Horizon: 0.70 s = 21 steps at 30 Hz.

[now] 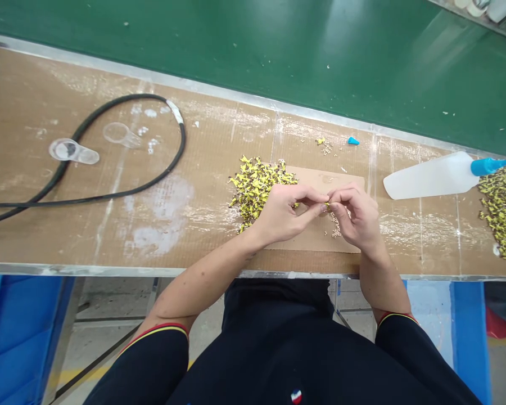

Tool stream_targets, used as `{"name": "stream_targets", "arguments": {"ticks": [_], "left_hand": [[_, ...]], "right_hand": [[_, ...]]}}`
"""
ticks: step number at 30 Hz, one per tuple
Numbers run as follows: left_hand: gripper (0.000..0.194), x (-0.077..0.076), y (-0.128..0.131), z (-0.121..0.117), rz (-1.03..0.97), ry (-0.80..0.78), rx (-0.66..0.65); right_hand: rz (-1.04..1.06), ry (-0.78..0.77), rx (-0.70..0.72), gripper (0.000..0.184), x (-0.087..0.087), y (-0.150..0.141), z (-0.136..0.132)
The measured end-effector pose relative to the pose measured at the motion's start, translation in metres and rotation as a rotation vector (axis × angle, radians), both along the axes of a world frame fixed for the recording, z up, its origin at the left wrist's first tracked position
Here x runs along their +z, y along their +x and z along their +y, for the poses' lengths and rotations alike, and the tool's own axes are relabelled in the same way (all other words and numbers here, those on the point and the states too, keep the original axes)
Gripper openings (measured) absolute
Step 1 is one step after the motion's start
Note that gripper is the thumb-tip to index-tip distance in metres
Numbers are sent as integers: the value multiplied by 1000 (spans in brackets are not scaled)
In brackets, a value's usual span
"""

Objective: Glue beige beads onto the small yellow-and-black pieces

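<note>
My left hand (289, 211) and my right hand (356, 212) meet fingertip to fingertip over a flat cardboard piece (312, 243). Both pinch a tiny yellow part (328, 203), mostly covered by the fingers; its exact kind is too small to make out. Beside my left hand lies a heap of small yellow and dark parts (253, 188), partly behind that hand. Below my right hand, several tiny pale pieces (336, 228) are scattered on the cardboard.
A white squeeze bottle (430, 177) with a blue nozzle lies at right, near a second yellow heap (504, 216). A blue cap (353, 141) sits toward the back. At left are a looped black cable (126, 196) and clear plastic scoops (73, 152). Behind runs a green surface (253, 56).
</note>
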State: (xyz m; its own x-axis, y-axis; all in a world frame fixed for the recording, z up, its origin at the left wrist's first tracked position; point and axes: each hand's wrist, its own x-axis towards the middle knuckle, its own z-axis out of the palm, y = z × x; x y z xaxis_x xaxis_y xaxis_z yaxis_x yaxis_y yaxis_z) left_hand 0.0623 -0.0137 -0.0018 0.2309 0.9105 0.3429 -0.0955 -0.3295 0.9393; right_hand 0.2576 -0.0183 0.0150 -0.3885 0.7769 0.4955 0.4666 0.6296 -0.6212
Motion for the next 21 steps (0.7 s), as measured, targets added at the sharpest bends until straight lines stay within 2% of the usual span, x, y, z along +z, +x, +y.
{"name": "stream_targets", "arguments": {"ticks": [3,8,11,15,21], "left_hand": [[10,2,-2,1,28,43,-3],[22,-4,0,2,-103,-110,-81],[23,-6,1,2,-119,-125,-88],[14,-3,0,2,-41,-49,-52],[4,4,-4,2,107,185,40]], "right_hand": [[10,-46,-2,10,1,0,0],[48,-67,15,13,3,-1,0],[51,-92,0,14,4,-1,-1],[45,-95,-15,13,6,-2,-2],[20,-64,-37,13,7,-4,-3]]}}
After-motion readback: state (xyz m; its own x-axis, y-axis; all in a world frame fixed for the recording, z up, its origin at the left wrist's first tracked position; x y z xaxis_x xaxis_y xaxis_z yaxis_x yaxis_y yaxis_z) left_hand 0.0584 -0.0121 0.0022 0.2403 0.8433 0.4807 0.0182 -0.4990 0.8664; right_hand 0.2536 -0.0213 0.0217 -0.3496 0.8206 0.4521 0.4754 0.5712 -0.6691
